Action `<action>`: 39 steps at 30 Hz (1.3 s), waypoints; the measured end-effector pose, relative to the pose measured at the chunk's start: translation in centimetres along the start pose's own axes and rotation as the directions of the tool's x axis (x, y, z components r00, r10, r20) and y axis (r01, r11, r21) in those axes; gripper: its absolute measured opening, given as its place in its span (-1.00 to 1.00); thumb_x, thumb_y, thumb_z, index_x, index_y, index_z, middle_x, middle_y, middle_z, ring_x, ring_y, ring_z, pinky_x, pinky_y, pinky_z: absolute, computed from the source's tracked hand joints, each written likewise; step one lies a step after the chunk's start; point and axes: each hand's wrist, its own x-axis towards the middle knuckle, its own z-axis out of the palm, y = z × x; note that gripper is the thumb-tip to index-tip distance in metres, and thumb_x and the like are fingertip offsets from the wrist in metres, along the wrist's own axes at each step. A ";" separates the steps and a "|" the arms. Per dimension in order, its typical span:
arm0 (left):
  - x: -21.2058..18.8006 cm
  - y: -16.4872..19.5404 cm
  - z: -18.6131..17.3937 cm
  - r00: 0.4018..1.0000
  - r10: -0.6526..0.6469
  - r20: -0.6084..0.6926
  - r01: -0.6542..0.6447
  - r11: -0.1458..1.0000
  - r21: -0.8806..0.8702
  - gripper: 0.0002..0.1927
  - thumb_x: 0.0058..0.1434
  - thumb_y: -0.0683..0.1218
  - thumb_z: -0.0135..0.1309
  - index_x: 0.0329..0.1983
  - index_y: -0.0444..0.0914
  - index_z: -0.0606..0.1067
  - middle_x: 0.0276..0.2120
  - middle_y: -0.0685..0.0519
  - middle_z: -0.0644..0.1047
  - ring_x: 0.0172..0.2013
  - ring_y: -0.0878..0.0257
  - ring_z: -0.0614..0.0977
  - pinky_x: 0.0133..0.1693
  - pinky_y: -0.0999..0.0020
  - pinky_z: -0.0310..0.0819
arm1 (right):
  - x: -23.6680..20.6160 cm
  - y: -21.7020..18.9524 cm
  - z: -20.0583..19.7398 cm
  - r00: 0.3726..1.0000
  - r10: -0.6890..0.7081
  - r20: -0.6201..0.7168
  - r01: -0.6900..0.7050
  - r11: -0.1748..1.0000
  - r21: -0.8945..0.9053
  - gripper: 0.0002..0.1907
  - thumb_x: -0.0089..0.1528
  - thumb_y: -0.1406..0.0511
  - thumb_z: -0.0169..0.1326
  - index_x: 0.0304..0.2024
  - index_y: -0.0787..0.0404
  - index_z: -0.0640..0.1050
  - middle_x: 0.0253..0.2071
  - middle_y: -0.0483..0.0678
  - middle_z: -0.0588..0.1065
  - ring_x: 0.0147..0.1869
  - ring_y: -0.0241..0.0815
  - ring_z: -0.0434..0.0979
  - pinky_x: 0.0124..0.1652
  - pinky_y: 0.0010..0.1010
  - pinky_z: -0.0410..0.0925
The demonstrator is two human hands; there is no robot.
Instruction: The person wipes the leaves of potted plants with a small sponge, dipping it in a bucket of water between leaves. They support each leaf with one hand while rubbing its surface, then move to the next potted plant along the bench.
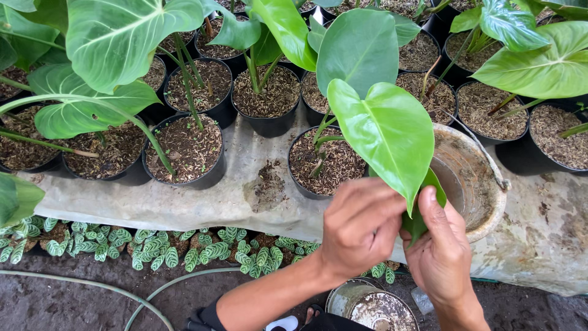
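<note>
Pinching a dark green leaf (418, 222) between both hands: left hand (360, 227) curled closed over its left edge, right hand (442, 252) gripping its lower right side, thumb pressed flat on top. Held just below a large, glossy, heart-shaped leaf (387, 132), close beside a dirty pale bucket (473, 184). Left of that bucket, black pots (184, 150) of soil on a grey sheet (202, 202). Below the bucket, a round metal lid (372, 306) on the ground. No labels or signs visible.
</note>
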 end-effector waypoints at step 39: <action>-3.1 -10.6 10.1 0.847 -0.263 0.462 0.294 0.956 0.005 -0.90 0.20 -0.12 0.16 -0.28 -0.25 0.53 -0.43 0.01 0.59 -0.33 0.20 0.63 -0.26 0.25 0.48 | 6.1 -4.4 -0.5 0.938 0.094 0.335 0.027 0.941 -0.338 -0.40 0.41 0.20 -0.19 0.46 0.32 0.24 0.37 0.04 0.38 0.39 -0.21 0.38 0.30 -0.36 0.23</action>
